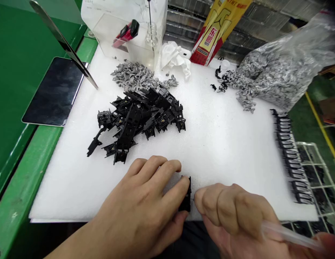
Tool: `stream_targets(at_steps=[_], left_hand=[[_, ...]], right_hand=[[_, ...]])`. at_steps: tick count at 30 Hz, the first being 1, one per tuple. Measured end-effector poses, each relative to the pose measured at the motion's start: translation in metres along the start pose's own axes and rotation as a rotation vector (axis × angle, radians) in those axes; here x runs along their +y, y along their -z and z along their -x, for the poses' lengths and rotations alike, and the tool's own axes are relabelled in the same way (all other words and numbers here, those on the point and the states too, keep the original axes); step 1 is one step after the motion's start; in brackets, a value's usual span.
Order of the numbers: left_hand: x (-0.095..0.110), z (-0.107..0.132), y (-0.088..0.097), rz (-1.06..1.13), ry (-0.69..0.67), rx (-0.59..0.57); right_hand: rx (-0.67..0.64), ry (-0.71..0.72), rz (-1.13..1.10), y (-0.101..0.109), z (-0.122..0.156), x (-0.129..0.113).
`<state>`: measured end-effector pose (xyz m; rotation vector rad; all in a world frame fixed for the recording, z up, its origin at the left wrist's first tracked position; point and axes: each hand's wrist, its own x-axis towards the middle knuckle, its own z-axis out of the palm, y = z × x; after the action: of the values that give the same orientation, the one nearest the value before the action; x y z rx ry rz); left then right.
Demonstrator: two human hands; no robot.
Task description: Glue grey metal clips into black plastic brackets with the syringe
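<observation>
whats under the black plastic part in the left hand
White foam sheet lies around the black plastic part held by the left hand; the patch directly beneath is covered, so it cannot be seen.

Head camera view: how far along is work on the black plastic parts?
Looks done: black plastic parts lined up on the white foam sheet's right side. In hand: the left hand grips one black part; the right hand holds a clear plastic tube. Left: a loose black heap.

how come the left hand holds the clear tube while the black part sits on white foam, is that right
Not quite: the clear tube is in the right hand, not the left hand, as the head view shows. The black part does sit on white foam.
</observation>
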<state>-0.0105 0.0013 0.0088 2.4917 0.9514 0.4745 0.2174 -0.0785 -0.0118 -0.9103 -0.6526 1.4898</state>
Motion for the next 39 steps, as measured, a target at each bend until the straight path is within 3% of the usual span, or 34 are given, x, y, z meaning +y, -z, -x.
stream_targets(at_steps=[10,15,20,23,28,31,33,37,39], left_hand=[[0.000,0.000,0.001,-0.001,0.001,0.001],[0.000,0.000,-0.001,-0.013,-0.003,0.019],[0.000,0.000,-0.001,-0.012,-0.018,0.034],[0.000,-0.001,-0.002,-0.002,-0.017,0.053],[0.002,-0.002,-0.004,0.029,0.014,0.085],[0.002,-0.002,-0.005,0.038,0.015,0.098],[0.002,-0.001,-0.004,0.038,0.020,0.095],[0.003,-0.001,-0.004,0.039,0.022,0.095],[0.003,-0.001,-0.004,0.042,0.024,0.097]], right_hand=[[0.007,0.078,0.017,0.005,0.005,0.005],[0.066,0.078,0.068,-0.016,-0.008,0.001],[-0.023,0.016,0.146,-0.036,-0.022,-0.005],[-0.055,0.044,0.195,-0.034,-0.022,-0.003],[0.087,0.195,-0.024,-0.029,-0.016,0.001],[0.126,0.143,0.046,-0.033,-0.017,0.000],[0.108,0.131,0.090,-0.036,-0.020,0.001],[0.004,0.242,0.051,-0.039,-0.026,0.003],[0.063,0.191,0.100,-0.039,-0.024,0.001]])
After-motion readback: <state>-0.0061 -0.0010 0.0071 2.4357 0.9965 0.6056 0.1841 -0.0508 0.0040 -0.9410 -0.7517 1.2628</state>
